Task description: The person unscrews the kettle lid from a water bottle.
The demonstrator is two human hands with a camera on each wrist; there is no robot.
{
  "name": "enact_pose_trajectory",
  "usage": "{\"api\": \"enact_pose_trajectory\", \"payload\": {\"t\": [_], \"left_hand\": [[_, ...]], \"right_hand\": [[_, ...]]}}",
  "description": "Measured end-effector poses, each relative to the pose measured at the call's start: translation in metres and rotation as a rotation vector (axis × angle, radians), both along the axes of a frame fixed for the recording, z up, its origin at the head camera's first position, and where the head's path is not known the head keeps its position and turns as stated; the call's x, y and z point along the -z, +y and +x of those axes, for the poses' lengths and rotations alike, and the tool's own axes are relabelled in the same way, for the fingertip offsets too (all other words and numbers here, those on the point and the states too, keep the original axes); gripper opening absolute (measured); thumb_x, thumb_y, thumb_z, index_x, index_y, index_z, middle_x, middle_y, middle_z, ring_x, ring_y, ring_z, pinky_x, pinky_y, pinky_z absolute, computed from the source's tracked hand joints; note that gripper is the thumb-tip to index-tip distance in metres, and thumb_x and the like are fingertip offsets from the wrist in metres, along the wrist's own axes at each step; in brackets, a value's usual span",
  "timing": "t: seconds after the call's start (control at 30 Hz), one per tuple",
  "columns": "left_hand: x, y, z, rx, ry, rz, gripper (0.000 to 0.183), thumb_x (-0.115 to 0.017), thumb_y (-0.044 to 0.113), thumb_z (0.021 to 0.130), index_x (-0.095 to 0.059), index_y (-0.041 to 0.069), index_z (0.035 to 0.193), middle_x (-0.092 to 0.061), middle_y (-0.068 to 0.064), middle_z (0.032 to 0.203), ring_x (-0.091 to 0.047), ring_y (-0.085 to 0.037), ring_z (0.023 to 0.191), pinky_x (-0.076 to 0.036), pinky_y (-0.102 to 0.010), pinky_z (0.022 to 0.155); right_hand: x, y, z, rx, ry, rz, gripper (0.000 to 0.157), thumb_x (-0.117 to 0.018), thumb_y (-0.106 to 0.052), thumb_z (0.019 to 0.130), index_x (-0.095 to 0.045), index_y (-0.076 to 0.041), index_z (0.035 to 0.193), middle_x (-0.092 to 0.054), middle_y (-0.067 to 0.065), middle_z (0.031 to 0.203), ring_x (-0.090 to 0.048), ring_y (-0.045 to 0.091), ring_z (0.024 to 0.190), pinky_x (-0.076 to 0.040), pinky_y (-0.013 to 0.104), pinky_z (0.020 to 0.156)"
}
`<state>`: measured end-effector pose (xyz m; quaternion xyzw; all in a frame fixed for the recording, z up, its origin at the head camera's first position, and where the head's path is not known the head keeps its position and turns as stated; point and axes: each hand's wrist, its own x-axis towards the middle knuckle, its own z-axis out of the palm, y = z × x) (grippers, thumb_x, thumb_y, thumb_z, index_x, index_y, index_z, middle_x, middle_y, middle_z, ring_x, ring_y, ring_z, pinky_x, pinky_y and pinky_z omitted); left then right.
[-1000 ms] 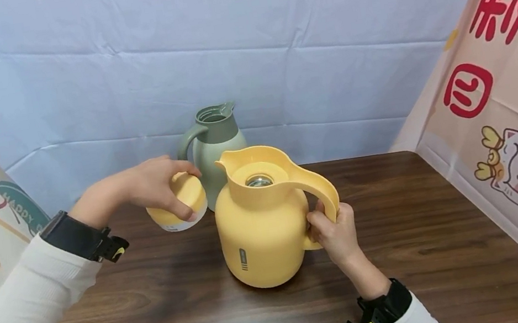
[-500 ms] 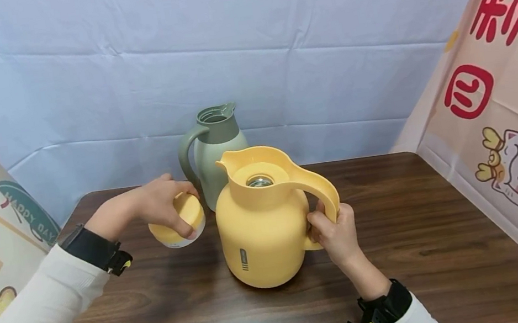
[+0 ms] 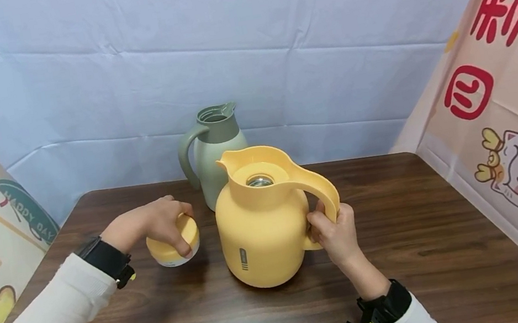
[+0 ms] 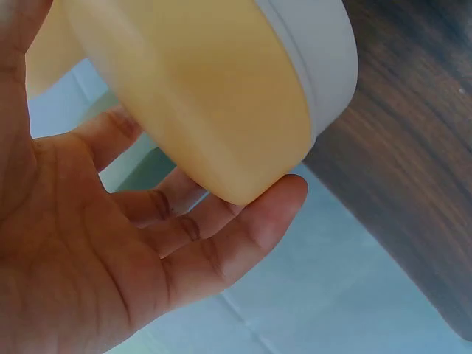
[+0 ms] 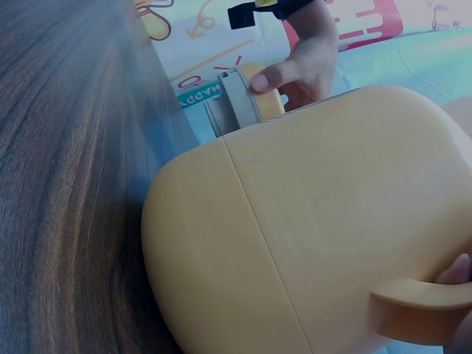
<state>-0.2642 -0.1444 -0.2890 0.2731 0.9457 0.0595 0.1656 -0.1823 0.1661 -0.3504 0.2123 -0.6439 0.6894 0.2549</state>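
My left hand grips a round lid, yellow on top with a white lower part. In the left wrist view the fingertips press the yellow side of the lid, white part towards the wooden table. The right wrist view shows it beyond the jug, close over the table. A large yellow vacuum jug stands upright, its round mouth uncovered and its spout towards the left. My right hand is wrapped round the jug's handle; most of that hand is outside the right wrist view.
Behind the yellow jug stands a smaller green vacuum jug, partly hidden by it. The dark wooden table ends at a pale blue cloth backdrop. Printed cloths hang at both sides.
My left hand has lowered the lid and drawn it nearer and slightly left, away from the green jug. My right hand and the yellow jug have stayed in place.
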Motion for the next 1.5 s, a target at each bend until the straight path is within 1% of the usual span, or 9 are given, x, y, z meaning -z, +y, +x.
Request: {"api": "enact_pose_trajectory", "payload": {"t": [0.2, 0.43, 0.67, 0.8, 0.87, 1.03, 1.17, 1.37, 1.5], "left_hand": [[0.004, 0.001, 0.0, 0.0, -0.008, -0.006, 0.071, -0.081, 0.042, 0.054, -0.059, 0.011, 0.114, -0.048, -0.007, 0.096, -0.046, -0.024, 0.088, -0.046, -0.035, 0.065], [0.003, 0.003, -0.001, 0.036, 0.054, -0.078, 0.069, -0.083, 0.046, 0.049, -0.062, 0.017, 0.107, -0.052, -0.001, 0.09, -0.049, -0.02, 0.083, -0.045, -0.034, 0.063], [0.004, 0.006, 0.002, 0.038, 0.022, -0.081, 0.065, -0.089, 0.033, 0.043, -0.062, 0.019, 0.1, -0.044, -0.005, 0.09, -0.047, -0.021, 0.081, -0.047, -0.032, 0.061], [0.003, 0.005, 0.002, 0.069, -0.002, -0.083, 0.062, -0.089, 0.03, 0.043, -0.059, 0.02, 0.097, -0.046, -0.002, 0.088, -0.046, -0.02, 0.082, -0.046, -0.031, 0.063], [0.002, 0.004, 0.002, 0.079, -0.062, -0.053, 0.063, -0.089, 0.028, 0.044, -0.057, 0.02, 0.097, -0.048, -0.001, 0.089, -0.047, -0.019, 0.083, -0.046, -0.031, 0.064], [0.002, -0.006, 0.001, 0.061, -0.379, 0.123, 0.066, -0.087, 0.015, 0.048, -0.053, 0.015, 0.104, -0.052, -0.005, 0.096, -0.051, -0.021, 0.087, -0.048, -0.033, 0.068], [0.006, -0.017, 0.003, 0.1, -0.592, 0.237, 0.073, -0.083, 0.01, 0.055, -0.05, 0.009, 0.12, -0.054, -0.007, 0.103, -0.054, -0.023, 0.092, -0.049, -0.035, 0.075], [0.016, -0.032, 0.005, 0.198, -0.781, 0.493, 0.063, -0.078, 0.009, 0.063, -0.05, -0.003, 0.118, -0.057, -0.015, 0.105, -0.058, -0.028, 0.093, -0.049, -0.041, 0.078], [0.022, -0.039, 0.007, 0.274, -0.86, 0.644, 0.06, -0.077, 0.008, 0.067, -0.05, -0.005, 0.119, -0.056, -0.022, 0.107, -0.058, -0.033, 0.093, -0.048, -0.046, 0.079]], "right_hand": [[0.0, 0.0, -0.001, 0.0, 0.003, 0.007, 0.034, -0.044, 0.017, 0.079, -0.04, -0.002, 0.051, -0.035, 0.003, 0.036, -0.035, 0.019, 0.027, -0.033, 0.026, 0.031], [0.0, 0.0, -0.001, -0.008, 0.007, 0.003, 0.034, -0.043, 0.019, 0.079, -0.039, -0.002, 0.052, -0.035, 0.003, 0.036, -0.035, 0.021, 0.027, -0.033, 0.026, 0.031], [-0.001, 0.0, -0.002, -0.009, 0.012, -0.001, 0.034, -0.043, 0.019, 0.079, -0.04, -0.002, 0.051, -0.036, 0.003, 0.037, -0.036, 0.02, 0.027, -0.033, 0.026, 0.031], [-0.001, 0.0, -0.002, -0.011, 0.017, -0.002, 0.034, -0.043, 0.019, 0.079, -0.04, -0.002, 0.052, -0.036, 0.003, 0.037, -0.036, 0.02, 0.027, -0.033, 0.026, 0.031], [-0.001, 0.0, -0.002, -0.013, 0.019, 0.0, 0.034, -0.043, 0.018, 0.079, -0.04, -0.002, 0.052, -0.035, 0.004, 0.037, -0.036, 0.02, 0.027, -0.033, 0.026, 0.031], [0.0, 0.0, -0.002, -0.003, 0.009, 0.005, 0.034, -0.044, 0.018, 0.079, -0.04, -0.002, 0.051, -0.036, 0.004, 0.037, -0.037, 0.02, 0.028, -0.033, 0.026, 0.031], [0.001, 0.0, -0.002, -0.005, 0.002, 0.004, 0.034, -0.044, 0.019, 0.078, -0.04, -0.002, 0.052, -0.036, 0.003, 0.037, -0.037, 0.019, 0.028, -0.034, 0.026, 0.031], [0.0, -0.001, -0.001, -0.017, -0.004, -0.006, 0.033, -0.044, 0.019, 0.079, -0.039, -0.001, 0.052, -0.036, 0.004, 0.037, -0.036, 0.019, 0.028, -0.033, 0.026, 0.031], [-0.001, 0.0, 0.0, -0.022, -0.005, -0.009, 0.033, -0.043, 0.017, 0.079, -0.038, -0.002, 0.052, -0.034, 0.004, 0.037, -0.035, 0.019, 0.027, -0.031, 0.026, 0.03]]}}
